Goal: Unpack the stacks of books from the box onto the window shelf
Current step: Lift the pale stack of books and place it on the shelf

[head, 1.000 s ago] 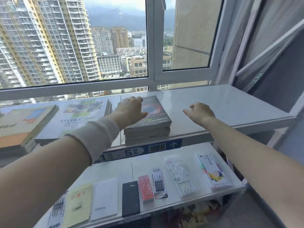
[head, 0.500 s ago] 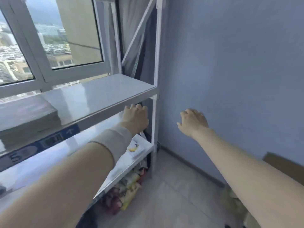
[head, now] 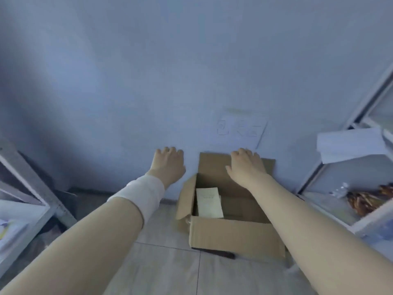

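**Box nearly emptied, one pale stack showing inside**

The open brown cardboard box [head: 229,213] is sitting on the tiled floor [head: 170,269] against the blue-grey wall [head: 148,81], and it is serving here as the landmark. Inside the box, toward its left wall, a pale cream stack of books [head: 209,202] is lying flat; the rest of the box's visible bottom is looking bare, though the near wall is hiding part of the interior.

The left hand [head: 168,165], with a white band on its wrist, is hovering just left of the box's far flap, its grip loosely open with fingers curled and nothing in it. The right hand [head: 247,167] is hovering above the box's far side, in front of the raised back flap, its grip likewise open and empty. Neither hand is touching the books.

The window shelf is not appearing in this view, so what is lying on it cannot be told. To the left and right of the box, parts of grey metal shelving [head: 340,188] are standing.

Judging from the box alone, the unpacking is looking well advanced: the cream stack is waiting to be lifted out and carried over, and perhaps little else
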